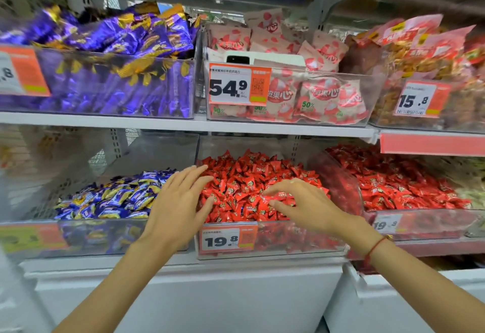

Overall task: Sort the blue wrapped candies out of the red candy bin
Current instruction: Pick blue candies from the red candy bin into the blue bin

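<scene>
A clear bin (301,241) on the lower shelf is heaped with red wrapped candies (252,175). My left hand (181,199) lies over the bin's left side with fingers spread on the red pile. My right hand (299,201) rests palm down on the right of the pile, fingers pointing left. Neither hand holds anything. No blue candy shows among the red ones. To the left, a second clear bin (52,241) holds blue and yellow wrapped candies (115,196).
Another bin of red candies (399,180) stands to the right. The upper shelf carries bins of purple bars (112,44), pink strawberry packets (315,96) and red snack bags (425,49). Price tags (228,239) hang on the bin fronts. A white cabinet (183,293) sits below.
</scene>
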Demonstrator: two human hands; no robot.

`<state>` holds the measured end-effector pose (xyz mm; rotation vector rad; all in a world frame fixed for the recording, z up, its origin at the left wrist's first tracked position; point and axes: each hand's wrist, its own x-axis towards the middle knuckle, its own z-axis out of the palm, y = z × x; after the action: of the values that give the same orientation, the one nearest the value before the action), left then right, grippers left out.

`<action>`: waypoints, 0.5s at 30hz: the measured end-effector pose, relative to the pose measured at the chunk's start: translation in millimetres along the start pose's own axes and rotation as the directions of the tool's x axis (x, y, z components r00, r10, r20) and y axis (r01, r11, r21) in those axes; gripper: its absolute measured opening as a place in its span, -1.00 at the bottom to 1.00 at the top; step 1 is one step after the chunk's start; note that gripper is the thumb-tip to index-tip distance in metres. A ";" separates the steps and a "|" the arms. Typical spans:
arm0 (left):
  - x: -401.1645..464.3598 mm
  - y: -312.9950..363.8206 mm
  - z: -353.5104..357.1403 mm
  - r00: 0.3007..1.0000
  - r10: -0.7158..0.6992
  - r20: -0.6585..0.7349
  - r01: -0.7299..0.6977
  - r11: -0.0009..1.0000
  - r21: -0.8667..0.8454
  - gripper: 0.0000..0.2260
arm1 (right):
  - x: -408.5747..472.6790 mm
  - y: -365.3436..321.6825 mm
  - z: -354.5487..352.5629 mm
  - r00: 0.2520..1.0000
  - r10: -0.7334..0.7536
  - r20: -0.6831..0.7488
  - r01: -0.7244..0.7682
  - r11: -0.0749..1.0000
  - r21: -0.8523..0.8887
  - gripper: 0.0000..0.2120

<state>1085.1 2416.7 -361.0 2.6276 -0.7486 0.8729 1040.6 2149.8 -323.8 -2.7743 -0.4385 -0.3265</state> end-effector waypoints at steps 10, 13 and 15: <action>-17.4 -10.8 16.7 0.992 -0.125 0.015 0.126 0.981 -0.148 -0.49 | 75.0 7.0 58.1 0.889 0.077 0.451 -0.007 0.988 -0.155 -0.47; -17.6 -2.9 7.0 0.994 -0.106 -0.016 0.104 0.987 -0.119 -0.52 | 58.7 5.4 49.2 0.956 0.031 0.293 -0.026 0.999 -0.021 -0.55; -17.0 12.1 -5.3 0.995 -0.080 -0.061 0.070 0.988 -0.141 -0.63 | 38.6 2.5 37.4 0.988 -0.003 0.153 -0.003 0.999 0.035 -0.59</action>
<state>1064.2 2415.4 -366.3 2.4755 -0.6639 0.8514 1083.7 2170.2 -348.7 -2.7752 -0.4757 -0.1045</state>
